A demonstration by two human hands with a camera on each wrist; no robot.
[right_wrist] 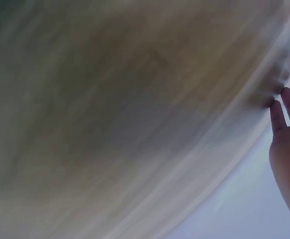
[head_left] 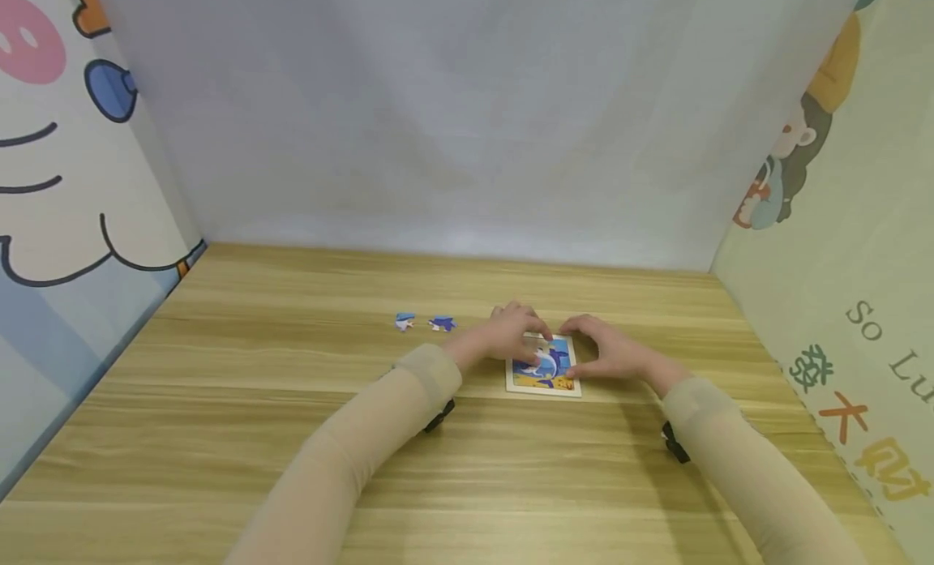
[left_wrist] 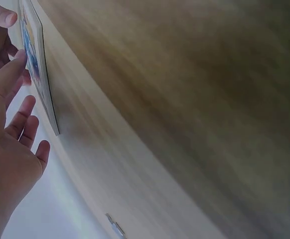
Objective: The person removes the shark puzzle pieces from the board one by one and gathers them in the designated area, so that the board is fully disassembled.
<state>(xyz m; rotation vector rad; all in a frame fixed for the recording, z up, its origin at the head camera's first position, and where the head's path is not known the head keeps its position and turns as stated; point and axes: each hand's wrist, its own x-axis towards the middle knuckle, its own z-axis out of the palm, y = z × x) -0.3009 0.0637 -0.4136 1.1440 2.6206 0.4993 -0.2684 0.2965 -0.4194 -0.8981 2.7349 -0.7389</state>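
the puzzle (head_left: 557,367) was laid on the table (head_left: 204,451), seemingly being filled; the left grip (head_left: 511,335) was spread over it, the right grip (head_left: 615,351) spread at its edge; seating two loose pieces (head_left: 441,323) was presumably required next.

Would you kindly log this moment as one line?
left grip: over puzzle board | right grip: at board's right side | two loose pieces: on table, left of board

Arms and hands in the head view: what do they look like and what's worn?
The left sleeve and right sleeve are long, plain and pale beige. A small black fitting shows under each sleeve's end. The left hand and right hand wear no gloves.
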